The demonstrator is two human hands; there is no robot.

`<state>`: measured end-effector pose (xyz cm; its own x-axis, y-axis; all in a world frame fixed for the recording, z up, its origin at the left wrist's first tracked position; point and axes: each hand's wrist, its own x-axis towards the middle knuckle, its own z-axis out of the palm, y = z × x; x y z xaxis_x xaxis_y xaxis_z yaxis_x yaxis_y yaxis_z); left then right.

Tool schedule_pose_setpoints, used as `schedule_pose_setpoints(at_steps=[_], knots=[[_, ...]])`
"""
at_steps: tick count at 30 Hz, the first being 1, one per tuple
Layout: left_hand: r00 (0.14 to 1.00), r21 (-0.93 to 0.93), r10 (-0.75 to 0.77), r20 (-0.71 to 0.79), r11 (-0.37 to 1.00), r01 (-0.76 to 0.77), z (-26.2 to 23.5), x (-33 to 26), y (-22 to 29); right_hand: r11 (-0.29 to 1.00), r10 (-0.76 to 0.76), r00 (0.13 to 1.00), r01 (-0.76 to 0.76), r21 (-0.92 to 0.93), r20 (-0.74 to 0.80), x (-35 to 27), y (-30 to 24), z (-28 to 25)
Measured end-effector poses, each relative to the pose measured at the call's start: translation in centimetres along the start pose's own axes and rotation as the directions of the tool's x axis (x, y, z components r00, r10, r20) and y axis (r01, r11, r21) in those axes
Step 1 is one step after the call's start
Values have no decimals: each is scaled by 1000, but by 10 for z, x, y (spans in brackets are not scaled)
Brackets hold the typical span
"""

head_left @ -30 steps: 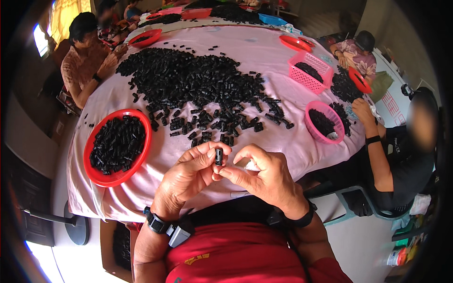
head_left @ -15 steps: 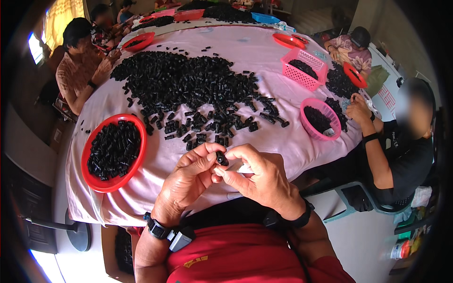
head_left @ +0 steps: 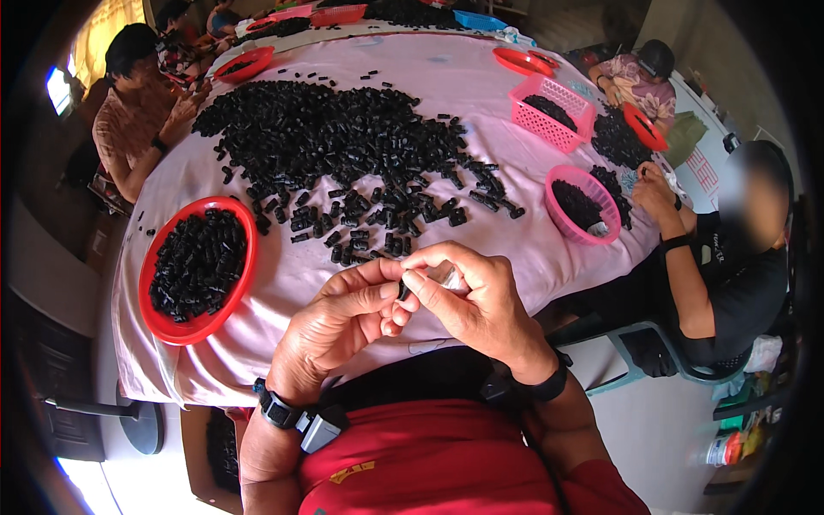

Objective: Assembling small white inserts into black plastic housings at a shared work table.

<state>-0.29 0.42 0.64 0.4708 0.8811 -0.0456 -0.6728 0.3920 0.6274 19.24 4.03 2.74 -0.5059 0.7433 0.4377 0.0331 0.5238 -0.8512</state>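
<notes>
The left hand and the right hand meet fingertip to fingertip just over the near edge of the pink-covered surface, together pinching a small black piece, with a heap of black pieces beyond and a red bowl toward the left edge.

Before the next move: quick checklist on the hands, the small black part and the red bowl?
1. Small black part pinched between both hands: ok.
2. Left hand fingertips on the part: ok.
3. Right hand fingertips on the part: ok.
4. Part's orientation: cannot tell, mostly hidden by fingers.
5. Red bowl on the person's left, holding black parts, space left: ok.
6. Loose pile on the pink tablecloth ahead of the hands: ok.
</notes>
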Motion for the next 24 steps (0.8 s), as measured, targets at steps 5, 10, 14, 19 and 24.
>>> schedule_pose_setpoints(at_steps=[5, 10, 14, 19, 24], knots=[[999, -28, -44, -6, 999, 44, -7, -1, -3, 999, 21, 1000, -22, 30, 20, 0, -1, 2], [999, -92, -13, 32, 996, 16, -13, -1, -4, 1000, 20, 999, -19, 5, -31, 0, -12, -1], [1000, -104, 5, 17, 995, -3, -9, -2, -3, 984, -21, 999, 15, -178, -33, -1, -16, -2], [996, -55, 66, 68, 997, -62, -7, -2, -3, 945, -171, 983, 145, -293, -65, -2, -5, 1], [996, -59, 79, 51, 995, -76, -3, -4, -3, 877, -164, 986, 134, -461, -26, -1, -10, 2]])
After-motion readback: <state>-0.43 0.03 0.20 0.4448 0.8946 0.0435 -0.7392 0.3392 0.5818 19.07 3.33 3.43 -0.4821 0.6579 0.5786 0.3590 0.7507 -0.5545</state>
